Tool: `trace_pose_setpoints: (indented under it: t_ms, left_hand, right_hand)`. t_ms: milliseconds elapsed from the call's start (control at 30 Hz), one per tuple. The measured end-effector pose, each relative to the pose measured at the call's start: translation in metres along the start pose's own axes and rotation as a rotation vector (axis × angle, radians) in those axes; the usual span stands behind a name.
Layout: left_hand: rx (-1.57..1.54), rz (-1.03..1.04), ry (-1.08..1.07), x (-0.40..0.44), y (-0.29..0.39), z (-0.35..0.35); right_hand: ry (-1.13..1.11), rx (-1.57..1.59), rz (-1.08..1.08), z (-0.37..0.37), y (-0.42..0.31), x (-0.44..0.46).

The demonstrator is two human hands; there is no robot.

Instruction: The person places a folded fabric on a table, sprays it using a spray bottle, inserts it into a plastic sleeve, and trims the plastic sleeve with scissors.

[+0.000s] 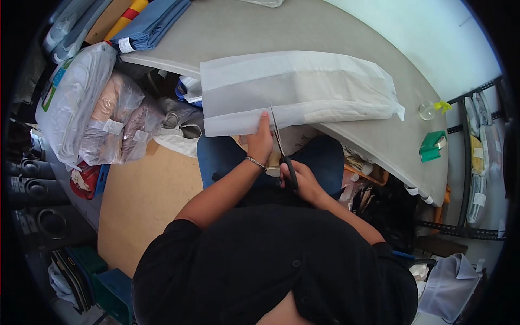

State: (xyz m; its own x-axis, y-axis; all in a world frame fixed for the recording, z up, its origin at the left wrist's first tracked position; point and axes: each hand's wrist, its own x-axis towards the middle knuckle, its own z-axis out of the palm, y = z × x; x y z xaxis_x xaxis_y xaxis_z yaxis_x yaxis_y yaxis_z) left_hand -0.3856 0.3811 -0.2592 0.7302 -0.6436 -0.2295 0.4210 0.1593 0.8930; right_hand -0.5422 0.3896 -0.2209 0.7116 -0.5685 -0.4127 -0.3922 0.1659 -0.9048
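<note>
A long white translucent sheet (249, 89), folded lengthwise and looking like plastic or thin fabric, lies across the table's front edge and hangs over it on the left. My left hand (260, 142) pinches its near edge, with the index finger lying along the top and the thumb hidden. In my right hand (303, 181) is a pair of scissors (280, 143) with black handles, its blades pointing away from me. One blade crosses over the sheet's near edge just right of my left fingers. Whether the other blade is under the sheet, I cannot tell.
The grey table (244, 27) curves around in front. Folded blue cloth (149, 27) lies at its left end, above plastic-wrapped bundles (81, 103). A spray bottle (428, 111) and a green tape dispenser (432, 146) stand at right. A wooden board (146, 200) is beside my legs.
</note>
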Motion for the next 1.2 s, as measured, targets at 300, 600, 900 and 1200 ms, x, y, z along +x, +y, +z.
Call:
trace_pose_setpoints:
  t_ms: [300, 600, 900, 1200]
  left_hand:
    - [-0.096, -0.047, -0.003, 0.0, 0.002, 0.003]
    - [-0.044, -0.021, -0.004, 0.003, 0.002, -0.001]
    - [-0.047, -0.015, 0.005, 0.001, 0.006, -0.004]
    - [0.044, 0.009, -0.003, -0.007, 0.009, -0.012]
  right_hand:
    - [0.094, 0.121, 0.057, 0.016, -0.021, 0.0]
    - [0.074, 0.138, 0.011, 0.014, -0.009, 0.009]
    - [-0.022, 0.197, 0.061, 0.007, -0.014, 0.03]
    - [0.002, 0.224, -0.007, 0.003, -0.03, 0.049]
